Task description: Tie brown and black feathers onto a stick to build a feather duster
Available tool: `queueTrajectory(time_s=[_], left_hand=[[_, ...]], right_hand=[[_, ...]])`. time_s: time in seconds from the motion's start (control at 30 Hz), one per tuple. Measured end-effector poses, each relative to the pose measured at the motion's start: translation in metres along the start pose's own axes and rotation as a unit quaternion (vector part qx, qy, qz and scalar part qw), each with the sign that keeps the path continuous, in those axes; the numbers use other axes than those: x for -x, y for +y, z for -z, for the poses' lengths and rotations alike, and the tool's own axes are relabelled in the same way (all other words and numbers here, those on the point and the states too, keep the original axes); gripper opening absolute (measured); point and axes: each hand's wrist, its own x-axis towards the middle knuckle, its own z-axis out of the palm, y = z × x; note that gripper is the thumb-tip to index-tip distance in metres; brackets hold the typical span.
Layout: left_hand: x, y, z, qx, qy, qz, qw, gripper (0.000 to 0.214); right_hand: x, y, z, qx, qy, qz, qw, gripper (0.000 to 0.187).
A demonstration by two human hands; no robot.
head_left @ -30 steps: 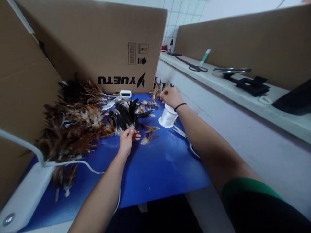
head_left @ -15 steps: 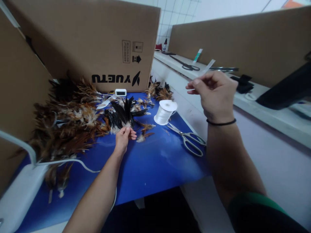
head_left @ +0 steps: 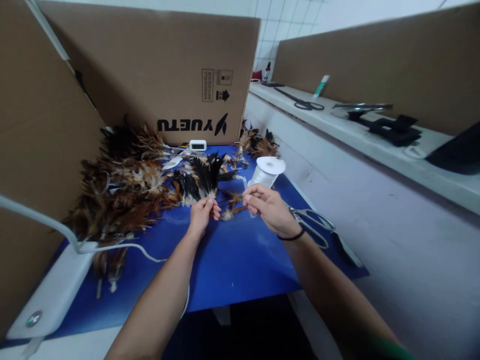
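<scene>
My left hand (head_left: 203, 216) pinches the pale base of a bunch of black feathers (head_left: 210, 172), which fan upward and away from me. To the right of it, my right hand (head_left: 268, 207) has its thumb and fingertips closed on a thin whitish ribbon strip (head_left: 244, 182). Just behind that hand stands a spool of white ribbon (head_left: 267, 172), partly covered by it. Scissors (head_left: 313, 222) lie on the blue table mat (head_left: 232, 265) by my right wrist, their blades hidden. A few loose brown feathers (head_left: 233, 212) lie between my hands.
Piles of brown feathers (head_left: 116, 200) cover the left side. A white lamp base (head_left: 56, 290) with a cable stands front left. Cardboard (head_left: 131, 75) closes off the back. A small white digital display (head_left: 198, 145) sits before it. On the right ledge lie black scissors (head_left: 305, 104) and a glue stick (head_left: 321, 86).
My right hand has come down and left from above the ledge to beside my left hand, bringing the ribbon strip along. My left hand keeps its hold on the feathers. The view has shifted slightly.
</scene>
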Motion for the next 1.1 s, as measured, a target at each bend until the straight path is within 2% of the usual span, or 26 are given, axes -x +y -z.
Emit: queueTrajectory(time_s=[0.13, 0.3, 0.53, 0.87, 1.1], left_hand=[[0.001, -0.002, -0.001, -0.040, -0.016, -0.010, 0.999, 0.037], [0.005, -0.002, -0.003, -0.108, -0.054, -0.018, 0.993, 0.033], [0.010, -0.003, -0.006, -0.153, -0.092, -0.024, 0.984, 0.032], [0.012, -0.003, -0.008, -0.153, -0.106, -0.003, 0.982, 0.033], [0.013, -0.005, -0.008, -0.156, -0.118, 0.000, 0.981, 0.035]], right_hand=[[-0.012, 0.049, -0.017, 0.006, 0.049, -0.050, 0.998, 0.017], [-0.016, 0.072, -0.026, 0.014, 0.057, -0.011, 0.998, 0.020], [-0.020, 0.079, -0.023, 0.018, 0.112, 0.018, 0.993, 0.020], [-0.019, 0.078, -0.020, -0.009, 0.055, 0.001, 0.998, 0.017], [-0.019, 0.079, -0.021, -0.002, 0.049, 0.009, 0.999, 0.010]])
